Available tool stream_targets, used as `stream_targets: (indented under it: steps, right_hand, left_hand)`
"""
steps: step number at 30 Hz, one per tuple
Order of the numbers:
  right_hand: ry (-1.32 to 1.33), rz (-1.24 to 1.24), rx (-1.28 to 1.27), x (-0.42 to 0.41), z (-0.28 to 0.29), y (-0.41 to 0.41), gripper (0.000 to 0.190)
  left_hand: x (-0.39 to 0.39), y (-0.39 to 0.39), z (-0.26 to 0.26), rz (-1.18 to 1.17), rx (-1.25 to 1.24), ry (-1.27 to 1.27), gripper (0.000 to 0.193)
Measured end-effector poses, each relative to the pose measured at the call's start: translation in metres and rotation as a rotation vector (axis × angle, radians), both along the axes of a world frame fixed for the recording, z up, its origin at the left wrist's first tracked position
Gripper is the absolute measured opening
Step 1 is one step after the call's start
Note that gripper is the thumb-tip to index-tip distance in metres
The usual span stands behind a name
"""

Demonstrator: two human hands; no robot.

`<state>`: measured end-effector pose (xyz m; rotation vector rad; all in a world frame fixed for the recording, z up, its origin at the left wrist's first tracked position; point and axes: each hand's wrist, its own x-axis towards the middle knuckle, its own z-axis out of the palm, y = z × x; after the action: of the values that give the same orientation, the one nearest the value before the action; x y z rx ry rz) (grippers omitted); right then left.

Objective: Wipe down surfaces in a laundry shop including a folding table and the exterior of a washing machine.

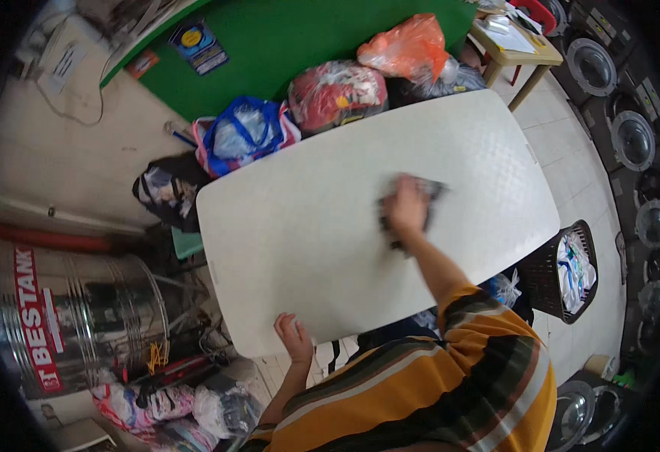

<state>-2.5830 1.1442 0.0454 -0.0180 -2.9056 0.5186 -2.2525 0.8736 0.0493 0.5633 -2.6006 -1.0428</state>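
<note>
A white plastic table [318,226] with rounded corners lies before me. My right hand [408,208] presses down on a dark cloth [433,189], right of the table's middle; both hand and cloth look blurred. Parts of the cloth stick out around the fingers and below the palm. Over the table's near edge, left of my body, is my left hand [295,337]; its fingers are apart and hold nothing.
Along the far side stand a blue bag [242,133], a clear bag of red laundry [338,96] and an orange plastic bag [406,48]. A dark laundry basket [545,282] stands at the right, a steel tank [81,316] at the left. Front-loading machines [591,66] line the right.
</note>
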Motion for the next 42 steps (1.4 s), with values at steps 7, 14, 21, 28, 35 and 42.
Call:
stream_targets:
  steps: [7, 14, 21, 28, 35, 42]
  right_hand:
    - [-0.158, 1.250, -0.291, 0.244, -0.043, -0.229, 0.047]
    - [-0.196, 0.902, -0.017, 0.192, 0.003, -0.095, 0.058]
    - [-0.208, -0.521, 0.151, 0.079, -0.022, 0.072, 0.059]
    - [-0.291, 0.609, 0.094, 0.137, 0.045, -0.171, 0.065]
    - [-0.265, 1.455, -0.027, 0.085, -0.029, -0.239, 0.054]
    - [-0.007, 0.877, 0.052, -0.100, -0.027, -0.212, 0.066]
  left_hand:
    - [0.090, -0.041, 0.003, 0.241, -0.064, 0.034, 0.024]
    - [0.124, -0.055, -0.001, 0.216, -0.035, -0.018, 0.025]
    - [0.097, -0.065, -0.012, 0.199, 0.042, 0.076, 0.026]
    - [-0.007, -0.053, -0.011, 0.182, -0.003, 0.125, 0.027]
    - [-0.098, -0.016, -0.040, 0.175, -0.065, 0.123, 0.041]
    - [-0.112, -0.005, -0.027, 0.052, -0.388, -0.259, 0.056]
